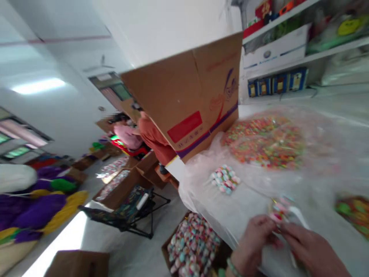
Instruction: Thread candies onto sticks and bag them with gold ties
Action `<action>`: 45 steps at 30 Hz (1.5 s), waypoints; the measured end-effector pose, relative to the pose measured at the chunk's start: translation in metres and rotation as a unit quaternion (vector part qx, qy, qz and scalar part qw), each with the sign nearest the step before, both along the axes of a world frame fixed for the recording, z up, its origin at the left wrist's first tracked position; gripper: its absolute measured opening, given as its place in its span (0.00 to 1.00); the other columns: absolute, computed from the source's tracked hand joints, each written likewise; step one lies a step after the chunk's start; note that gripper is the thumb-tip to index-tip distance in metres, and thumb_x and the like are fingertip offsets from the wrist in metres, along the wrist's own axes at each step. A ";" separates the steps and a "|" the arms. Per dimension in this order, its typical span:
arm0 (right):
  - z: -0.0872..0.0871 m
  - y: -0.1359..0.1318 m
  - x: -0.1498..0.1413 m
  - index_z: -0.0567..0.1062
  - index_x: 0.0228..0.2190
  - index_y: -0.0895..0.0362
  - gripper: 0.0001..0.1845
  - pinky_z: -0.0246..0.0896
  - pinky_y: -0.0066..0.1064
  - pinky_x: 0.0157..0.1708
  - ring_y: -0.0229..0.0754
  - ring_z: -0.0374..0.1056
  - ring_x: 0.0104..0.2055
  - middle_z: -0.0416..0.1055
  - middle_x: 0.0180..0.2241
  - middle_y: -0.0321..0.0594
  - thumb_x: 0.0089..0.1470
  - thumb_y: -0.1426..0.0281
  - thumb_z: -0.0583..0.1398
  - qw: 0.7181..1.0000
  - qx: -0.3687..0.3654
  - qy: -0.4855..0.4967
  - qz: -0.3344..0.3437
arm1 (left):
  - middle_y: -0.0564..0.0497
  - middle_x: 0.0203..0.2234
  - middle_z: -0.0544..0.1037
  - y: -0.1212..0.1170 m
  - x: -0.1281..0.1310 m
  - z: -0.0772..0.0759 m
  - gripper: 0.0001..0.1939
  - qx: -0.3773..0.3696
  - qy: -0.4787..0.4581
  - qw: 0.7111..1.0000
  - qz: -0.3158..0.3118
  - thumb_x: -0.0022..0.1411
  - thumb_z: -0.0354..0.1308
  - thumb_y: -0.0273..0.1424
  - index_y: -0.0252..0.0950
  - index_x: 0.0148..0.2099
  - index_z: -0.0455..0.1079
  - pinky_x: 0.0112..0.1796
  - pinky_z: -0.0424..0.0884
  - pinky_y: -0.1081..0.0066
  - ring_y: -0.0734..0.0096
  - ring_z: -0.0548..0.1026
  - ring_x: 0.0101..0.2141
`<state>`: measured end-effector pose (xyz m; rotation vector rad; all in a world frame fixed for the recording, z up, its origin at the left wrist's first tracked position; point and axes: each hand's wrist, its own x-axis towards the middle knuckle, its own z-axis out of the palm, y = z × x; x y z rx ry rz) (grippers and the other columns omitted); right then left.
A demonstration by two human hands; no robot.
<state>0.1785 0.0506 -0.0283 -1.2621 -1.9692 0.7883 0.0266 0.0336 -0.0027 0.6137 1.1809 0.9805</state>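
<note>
My left hand (255, 236), with a bracelet at the wrist, and my right hand (309, 248) meet over the table at the lower right. Their fingers are closed together on a small colourful bundle (279, 209) with pink, white and red parts. Motion blur hides exactly what it is. A white strip (300, 217) curves beside it, near my right hand. Beyond my hands, on the plastic-covered table (213, 204), lies a cluster of small pastel balls (225, 179). Farther back is a clear plastic bag of tiny orange, green and red pieces (268, 144).
A tall cardboard box (187, 104) stands at the table's far left edge. Below, an open box of pastel balls (193, 246) sits on the floor near a folding chair (127, 211). Shelves (276, 61) line the right wall. Two people (155, 134) are in the background.
</note>
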 end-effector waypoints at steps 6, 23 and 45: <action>0.038 -0.007 0.011 0.75 0.28 0.56 0.14 0.57 0.28 0.36 0.40 0.68 0.34 0.74 0.29 0.41 0.56 0.73 0.50 0.984 -0.019 -0.178 -0.007 | 0.52 0.23 0.74 0.013 0.001 0.010 0.17 -0.043 -0.089 0.989 -0.107 0.47 0.67 0.41 0.33 0.31 0.69 0.22 0.63 0.74 0.77 0.69 0.18; 0.033 -0.007 0.014 0.73 0.22 0.55 0.10 0.53 0.25 0.30 0.36 0.64 0.28 0.69 0.22 0.31 0.51 0.73 0.55 0.980 -0.141 0.030 -0.136 | 0.55 0.20 0.72 0.020 0.009 0.009 0.15 -0.046 -0.092 0.995 0.001 0.48 0.66 0.38 0.33 0.29 0.67 0.19 0.63 0.76 0.80 0.66 0.15; 0.032 -0.019 0.004 0.74 0.30 0.54 0.10 0.56 0.27 0.34 0.38 0.67 0.33 0.73 0.29 0.36 0.57 0.72 0.52 0.982 -0.072 -0.050 -0.170 | 0.60 0.14 0.60 0.005 0.046 0.001 0.15 0.013 -0.021 1.000 -0.003 0.48 0.65 0.40 0.32 0.29 0.69 0.17 0.44 0.78 0.85 0.51 0.14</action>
